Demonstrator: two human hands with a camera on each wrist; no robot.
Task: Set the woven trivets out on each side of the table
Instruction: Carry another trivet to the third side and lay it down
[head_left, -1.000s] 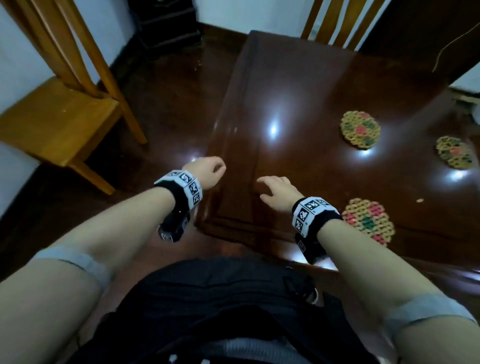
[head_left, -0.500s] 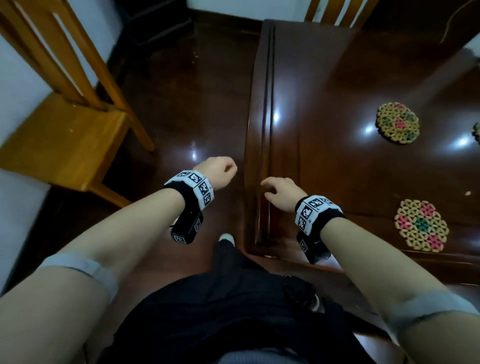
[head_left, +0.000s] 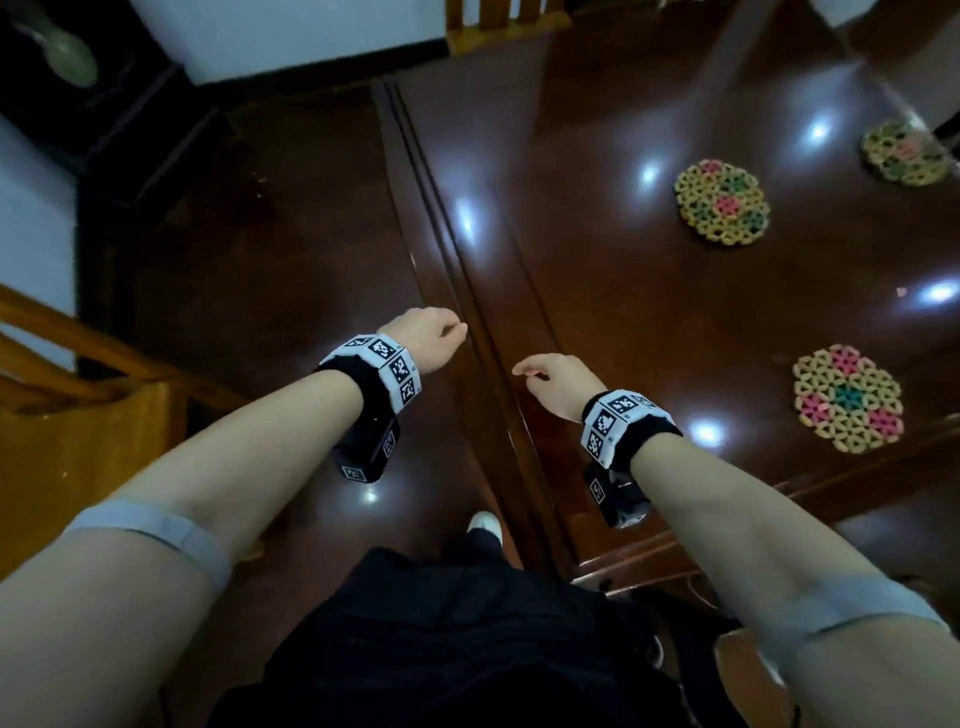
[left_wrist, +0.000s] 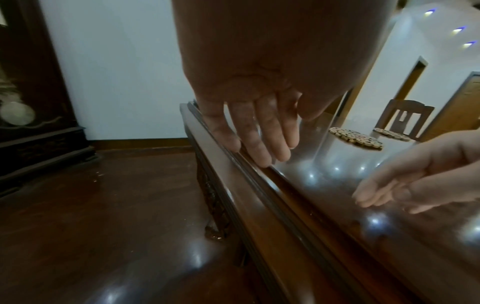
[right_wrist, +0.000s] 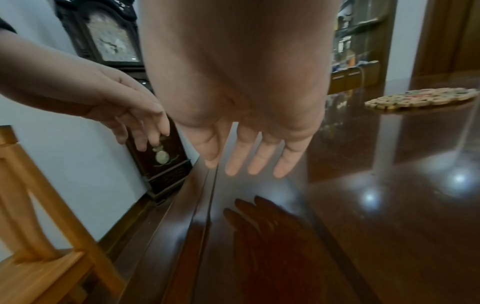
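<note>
Plainly, both hands are empty and hold nothing. From the head camera the left hand (head_left: 427, 332) shows only its back and knuckles, its fingers hidden from that angle; the left wrist view shows those fingers (left_wrist: 257, 131) straight and together, pointing down over the moulded edge of the table (head_left: 649, 322), though whether the tips touch the wood cannot be told. The right hand (head_left: 558, 379) hovers palm down over the tabletop just inside that edge, fingers (right_wrist: 255, 156) extended and slightly spread, with its dark reflection on the polish beneath, so it is clear of the surface. Both forearms reach forward side by side, each with a marker-printed band at the wrist and a grey strap near the elbow.

Three woven trivets lie flat on the table, well apart from the hands. The nearest trivet (head_left: 848, 397) sits close to the near edge, to the right of the right hand. The middle trivet (head_left: 722, 202) lies farther in. The far trivet (head_left: 906, 153) is cut off by the right border of the head view and is blurred. Light spots glare on the tabletop. A wooden chair (head_left: 78, 415) stands at the left, partly out of frame, and a dark clock cabinet (right_wrist: 124, 82) stands against the wall.
</note>
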